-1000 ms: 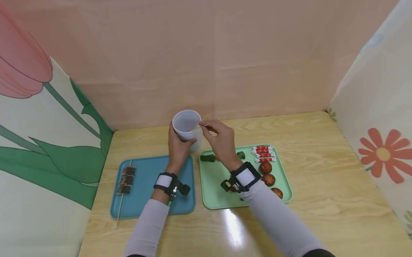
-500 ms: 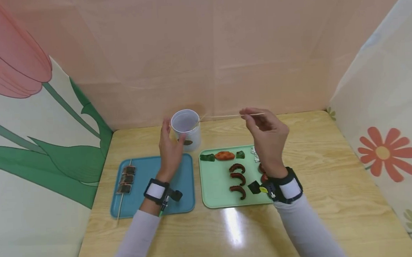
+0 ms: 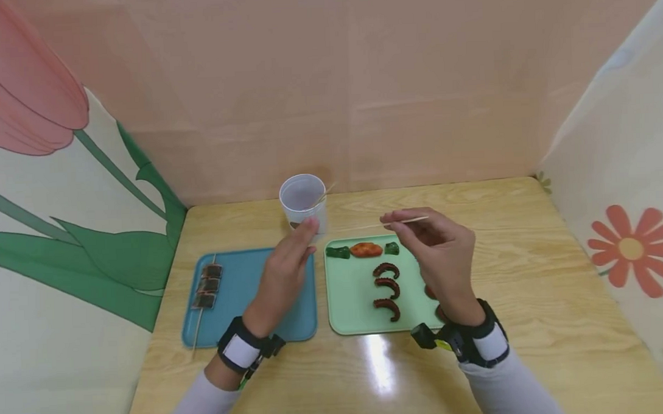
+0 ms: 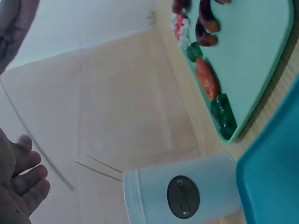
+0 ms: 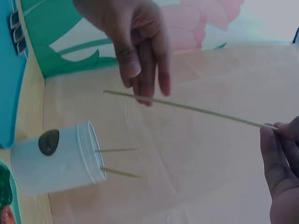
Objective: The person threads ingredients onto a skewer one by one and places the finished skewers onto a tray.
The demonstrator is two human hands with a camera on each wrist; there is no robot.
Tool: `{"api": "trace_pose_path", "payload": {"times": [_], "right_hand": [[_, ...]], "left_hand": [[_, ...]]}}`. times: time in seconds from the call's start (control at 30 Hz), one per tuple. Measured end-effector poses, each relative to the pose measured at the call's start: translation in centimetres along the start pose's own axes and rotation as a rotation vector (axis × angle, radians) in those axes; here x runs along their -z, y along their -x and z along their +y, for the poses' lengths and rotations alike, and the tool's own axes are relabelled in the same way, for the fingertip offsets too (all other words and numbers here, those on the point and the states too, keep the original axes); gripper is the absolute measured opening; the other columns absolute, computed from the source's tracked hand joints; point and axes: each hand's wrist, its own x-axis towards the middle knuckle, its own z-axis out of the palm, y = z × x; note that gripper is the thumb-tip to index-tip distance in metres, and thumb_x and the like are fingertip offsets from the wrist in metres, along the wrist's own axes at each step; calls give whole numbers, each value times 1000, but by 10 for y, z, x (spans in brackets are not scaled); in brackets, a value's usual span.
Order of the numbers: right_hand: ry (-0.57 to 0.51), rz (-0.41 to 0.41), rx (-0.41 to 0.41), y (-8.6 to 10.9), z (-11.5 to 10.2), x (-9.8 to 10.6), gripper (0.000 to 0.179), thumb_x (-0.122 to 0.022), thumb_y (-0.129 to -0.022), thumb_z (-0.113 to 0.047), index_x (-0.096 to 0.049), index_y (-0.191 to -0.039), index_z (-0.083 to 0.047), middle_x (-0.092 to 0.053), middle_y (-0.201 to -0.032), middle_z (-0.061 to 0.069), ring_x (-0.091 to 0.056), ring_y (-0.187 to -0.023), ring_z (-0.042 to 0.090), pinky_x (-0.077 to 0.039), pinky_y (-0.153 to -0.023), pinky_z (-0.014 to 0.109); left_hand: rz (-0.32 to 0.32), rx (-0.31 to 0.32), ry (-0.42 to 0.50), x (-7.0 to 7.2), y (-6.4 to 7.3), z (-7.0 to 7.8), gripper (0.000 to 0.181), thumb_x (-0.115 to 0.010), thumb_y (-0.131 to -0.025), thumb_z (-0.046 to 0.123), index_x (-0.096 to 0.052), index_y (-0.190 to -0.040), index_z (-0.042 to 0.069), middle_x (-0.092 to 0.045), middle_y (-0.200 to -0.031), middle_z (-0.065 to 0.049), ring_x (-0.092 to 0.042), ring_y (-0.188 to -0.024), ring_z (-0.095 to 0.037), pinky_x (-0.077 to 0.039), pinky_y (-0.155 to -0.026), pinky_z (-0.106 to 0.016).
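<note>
My right hand (image 3: 439, 246) pinches one end of a thin wooden skewer (image 5: 201, 110) above the green tray. The skewer's other end reaches leftward, past the fingertips of my left hand (image 3: 281, 269) in the right wrist view; whether they touch, I cannot tell. That left hand hovers over the blue tray (image 3: 248, 329), just in front of a white cup (image 3: 304, 202), fingers extended and holding nothing. Upright at the back, the cup has a dark oval label (image 4: 183, 197) and two skewers (image 5: 120, 173) sticking out.
A loaded skewer with several brown pieces (image 3: 207, 284) lies on the blue tray. The green tray (image 3: 346, 313) bears green pieces (image 3: 338, 252), an orange piece (image 3: 366, 249) and curved reddish-brown pieces (image 3: 386, 284); my right hand hides others. A pink wall cloth (image 3: 443, 105) hangs behind the table.
My right hand has drawn the skewer from the cup and moved right, then slightly nearer. My left hand has let go of the cup and come down toward the front.
</note>
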Motion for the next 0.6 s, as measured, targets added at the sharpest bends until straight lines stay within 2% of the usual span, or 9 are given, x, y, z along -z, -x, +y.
{"api": "trace_pose_path", "payload": {"times": [0.17,0.33,0.43,0.53,0.6], "right_hand": [[-38,-41,-54,9,-4,-1,17,-67,-87,20,-70,-103,16,-79,-102,15,-77,-91,23,-62,-80,28],[-66,-65,-82,12,-2,-3,17,-66,-87,19,-70,-104,17,-79,-103,14,-77,-94,23,-61,-82,29],[-67,-73,-121,11,3,-2,18,-67,-89,16,-70,-107,16,-79,-104,14,-77,-95,23,-61,-85,31],[-10,-103,-200,9,12,-1,22,-70,-90,10,-71,-112,11,-78,-109,14,-77,-99,22,-61,-86,30],[67,-149,-294,6,21,-2,26,-73,-91,2,-72,-116,5,-77,-114,13,-76,-103,20,-60,-87,28]], "left_hand": [[-23,16,22,2,8,4,42,-60,-92,-17,-69,-127,4,-74,-123,-13,-73,-112,-25,-60,-92,-36],[-70,76,30,5,10,5,38,-58,-91,-19,-71,-119,4,-76,-113,-11,-75,-103,-23,-61,-86,-33],[-80,99,3,6,10,6,42,-58,-85,-24,-72,-113,4,-77,-106,-10,-76,-96,-21,-62,-80,-31],[-75,113,-33,7,13,5,48,-55,-77,-29,-72,-108,4,-78,-101,-9,-76,-88,-19,-62,-73,-30],[-57,114,-45,8,16,3,52,-52,-73,-30,-73,-107,3,-78,-99,-10,-76,-84,-20,-62,-69,-30]]}}
